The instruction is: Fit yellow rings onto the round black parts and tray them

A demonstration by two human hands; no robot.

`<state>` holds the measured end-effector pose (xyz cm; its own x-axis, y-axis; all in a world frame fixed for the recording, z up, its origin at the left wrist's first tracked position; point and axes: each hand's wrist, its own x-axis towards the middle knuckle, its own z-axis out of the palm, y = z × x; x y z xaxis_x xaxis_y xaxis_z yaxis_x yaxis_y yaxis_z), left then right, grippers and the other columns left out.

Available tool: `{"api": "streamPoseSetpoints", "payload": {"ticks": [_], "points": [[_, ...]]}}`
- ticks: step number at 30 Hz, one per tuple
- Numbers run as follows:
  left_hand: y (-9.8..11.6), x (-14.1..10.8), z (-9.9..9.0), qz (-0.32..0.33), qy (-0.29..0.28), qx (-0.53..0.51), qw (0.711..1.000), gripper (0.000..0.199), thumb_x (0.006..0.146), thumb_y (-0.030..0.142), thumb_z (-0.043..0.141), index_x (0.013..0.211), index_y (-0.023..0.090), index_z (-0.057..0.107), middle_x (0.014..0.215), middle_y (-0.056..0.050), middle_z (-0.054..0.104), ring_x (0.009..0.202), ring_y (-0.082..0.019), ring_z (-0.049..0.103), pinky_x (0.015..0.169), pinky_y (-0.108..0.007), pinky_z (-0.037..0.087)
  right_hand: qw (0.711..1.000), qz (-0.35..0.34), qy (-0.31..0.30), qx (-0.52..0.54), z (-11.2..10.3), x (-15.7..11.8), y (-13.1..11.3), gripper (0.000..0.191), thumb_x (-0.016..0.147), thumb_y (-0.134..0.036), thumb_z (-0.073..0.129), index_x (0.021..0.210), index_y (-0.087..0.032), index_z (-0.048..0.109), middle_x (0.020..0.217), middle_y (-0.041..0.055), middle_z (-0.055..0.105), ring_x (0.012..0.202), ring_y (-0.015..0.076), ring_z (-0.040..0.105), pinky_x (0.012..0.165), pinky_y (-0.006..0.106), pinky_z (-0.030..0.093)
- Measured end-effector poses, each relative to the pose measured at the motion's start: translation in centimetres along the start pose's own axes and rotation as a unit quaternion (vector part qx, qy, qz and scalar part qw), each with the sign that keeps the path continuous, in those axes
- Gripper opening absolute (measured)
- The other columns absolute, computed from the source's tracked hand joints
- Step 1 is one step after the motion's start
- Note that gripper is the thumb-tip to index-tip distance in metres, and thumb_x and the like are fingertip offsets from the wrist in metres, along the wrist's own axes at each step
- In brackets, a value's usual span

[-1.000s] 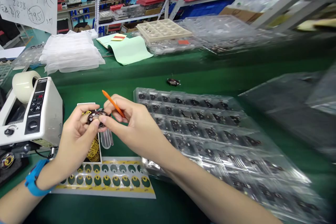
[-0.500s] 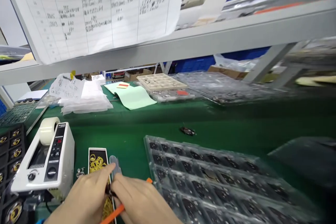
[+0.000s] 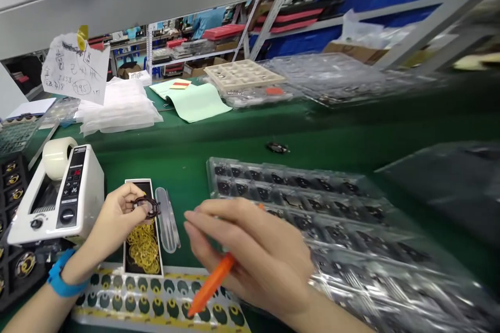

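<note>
Head view: left hand [image 3: 117, 218] pinches dark ring part [image 3: 145, 205] above box [image 3: 142, 250] of yellow rings; right hand [image 3: 258, 255], just beside, grips orange pen [image 3: 209, 287].

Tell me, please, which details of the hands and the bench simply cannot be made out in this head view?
- Small dark round part in the left hand: too small to read its detail.
- Orange tool in the right hand: its upper end is hidden behind the fingers.
- Clear tray at right: motion blur smears its pockets; the frame edge cuts it off.
- Handwritten note: most writing is too small to read.
</note>
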<state>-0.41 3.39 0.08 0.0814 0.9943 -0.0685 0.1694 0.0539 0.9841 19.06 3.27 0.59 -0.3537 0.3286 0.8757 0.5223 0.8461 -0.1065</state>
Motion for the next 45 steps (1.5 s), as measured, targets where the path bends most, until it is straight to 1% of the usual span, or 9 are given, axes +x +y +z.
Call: {"api": "streamPoseSetpoints", "payload": {"ticks": [3, 8, 16, 19, 24, 27, 32, 38, 45], "points": [[0.5, -0.6, 0.8, -0.038, 0.008, -0.086, 0.996, 0.028, 0.072, 0.030, 0.074, 0.073, 0.018, 0.048, 0.061, 0.005, 0.060, 0.052, -0.009, 0.058, 0.053, -0.021, 0.051, 0.998, -0.050, 0.003, -0.047, 0.8, -0.5, -0.3, 0.011, 0.086, -0.011, 0.061, 0.094, -0.019, 0.061, 0.076, 0.0061, 0.071, 0.050, 0.0115, 0.049, 0.046, 0.026, 0.038], [1.9, -2.1, 1.7, -0.038, -0.019, -0.116, 0.992, 0.029, 0.074, 0.033, 0.077, 0.088, 0.016, 0.058, 0.058, 0.003, 0.065, 0.051, -0.011, 0.063, 0.053, -0.021, 0.055, 0.997, -0.052, 0.032, -0.056, 2.3, -0.4, 0.0, 0.009, 0.088, -0.011, 0.056, 0.090, -0.019, 0.061, 0.088, 0.0084, 0.074, 0.053, 0.0115, 0.050, 0.048, 0.027, 0.037], [1.5, -3.1, 2.6, 0.005, 0.016, -0.089, 0.996, 0.018, 0.083, 0.027, 0.068, 0.096, 0.016, 0.062, 0.064, 0.001, 0.072, 0.052, -0.011, 0.067, 0.054, -0.018, 0.057, 0.999, -0.010, 0.007, 0.047, 3.1, -0.9, 0.7, 0.018, 0.081, 0.000, 0.055, 0.089, -0.016, 0.058, 0.080, 0.0057, 0.073, 0.066, 0.0143, 0.064, 0.055, 0.025, 0.047], [1.1, -3.4, 2.8, 0.028, 0.027, -0.067, 0.997, 0.021, 0.086, 0.022, 0.064, 0.106, 0.018, 0.059, 0.069, 0.001, 0.074, 0.057, -0.012, 0.069, 0.059, -0.020, 0.059, 0.999, -0.036, 0.009, 0.034, 3.2, -1.0, 0.8, 0.015, 0.082, -0.001, 0.054, 0.087, -0.014, 0.059, 0.080, 0.0073, 0.073, 0.066, 0.0148, 0.063, 0.055, 0.026, 0.047], [1.2, -3.5, 2.8, 0.044, 0.030, -0.056, 0.997, 0.017, 0.084, 0.022, 0.066, 0.099, 0.018, 0.061, 0.062, 0.002, 0.072, 0.054, -0.012, 0.068, 0.058, -0.019, 0.059, 0.996, -0.088, -0.012, 0.029, 2.7, -0.8, 1.3, 0.020, 0.092, -0.010, 0.046, 0.083, -0.014, 0.062, 0.083, 0.0076, 0.073, 0.062, 0.0130, 0.057, 0.053, 0.026, 0.044], [1.2, -3.7, 2.8, 0.056, 0.036, -0.037, 0.997, 0.016, 0.085, 0.021, 0.064, 0.100, 0.017, 0.062, 0.066, 0.000, 0.073, 0.056, -0.013, 0.069, 0.059, -0.020, 0.060, 0.994, -0.103, -0.021, 0.028, 2.3, -0.6, 1.4, 0.023, 0.093, -0.010, 0.044, 0.080, -0.013, 0.063, 0.082, 0.0087, 0.073, 0.062, 0.0133, 0.055, 0.052, 0.027, 0.042], [0.6, -4.0, 2.9, 0.098, 0.053, 0.010, 0.994, 0.017, 0.088, 0.016, 0.058, 0.105, 0.018, 0.062, 0.080, -0.002, 0.076, 0.067, -0.014, 0.072, 0.065, -0.021, 0.061, 0.996, -0.091, -0.001, 0.017, 2.6, -0.9, 0.8, 0.016, 0.090, -0.010, 0.049, 0.083, -0.012, 0.063, 0.082, 0.0106, 0.073, 0.060, 0.0145, 0.055, 0.050, 0.028, 0.041], [0.5, -4.0, 3.3, 0.106, 0.058, -0.008, 0.993, 0.014, 0.088, 0.016, 0.057, 0.101, 0.017, 0.061, 0.072, 0.000, 0.075, 0.064, -0.015, 0.073, 0.064, -0.022, 0.062, 0.997, -0.072, 0.022, -0.009, 3.1, -1.5, 0.6, 0.015, 0.088, -0.009, 0.048, 0.093, -0.018, 0.060, 0.083, 0.0065, 0.073, 0.060, 0.0136, 0.059, 0.050, 0.027, 0.043], [0.5, -4.2, 3.3, 0.102, 0.053, -0.022, 0.993, 0.014, 0.089, 0.016, 0.057, 0.102, 0.018, 0.060, 0.072, 0.000, 0.075, 0.067, -0.016, 0.073, 0.066, -0.022, 0.062, 0.996, -0.077, 0.031, -0.014, 3.0, -1.4, 0.4, 0.008, 0.089, -0.010, 0.053, 0.093, -0.015, 0.058, 0.079, 0.0079, 0.074, 0.058, 0.0138, 0.056, 0.049, 0.027, 0.044]]}}
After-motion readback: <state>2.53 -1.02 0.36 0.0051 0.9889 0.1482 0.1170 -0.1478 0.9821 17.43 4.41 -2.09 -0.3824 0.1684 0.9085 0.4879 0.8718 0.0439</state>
